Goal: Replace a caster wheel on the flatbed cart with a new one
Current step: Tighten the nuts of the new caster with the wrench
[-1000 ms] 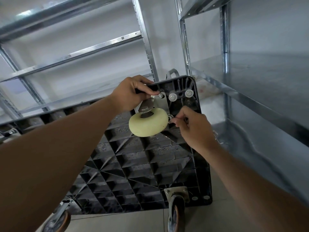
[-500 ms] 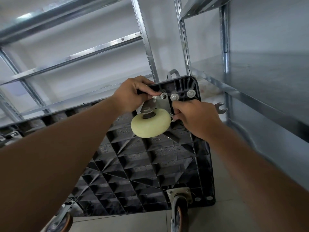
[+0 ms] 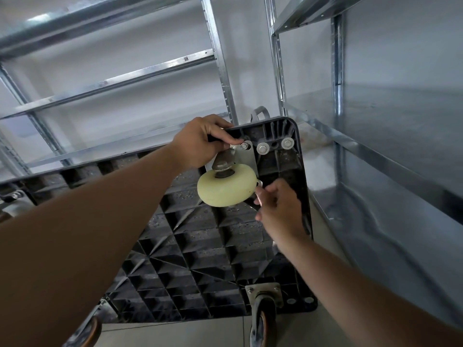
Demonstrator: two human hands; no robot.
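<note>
Head view, pale yellow caster wheel [image 3: 226,187] on upturned black cart [image 3: 200,246], left hand [image 3: 200,141] gripping its bracket, right hand [image 3: 278,209] pinching a wrench [image 3: 258,190].

Galv. steel shelving [image 3: 390,126] L & R, white wall [image 3: 140,46], tile floor [image 3: 175,334].

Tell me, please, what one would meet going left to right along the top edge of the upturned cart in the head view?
Left hand gripping the black plastic cart's edge → small silver nut on the caster's steel plate → large round silver washer → second round washer → grey metal shelving upright.
</note>
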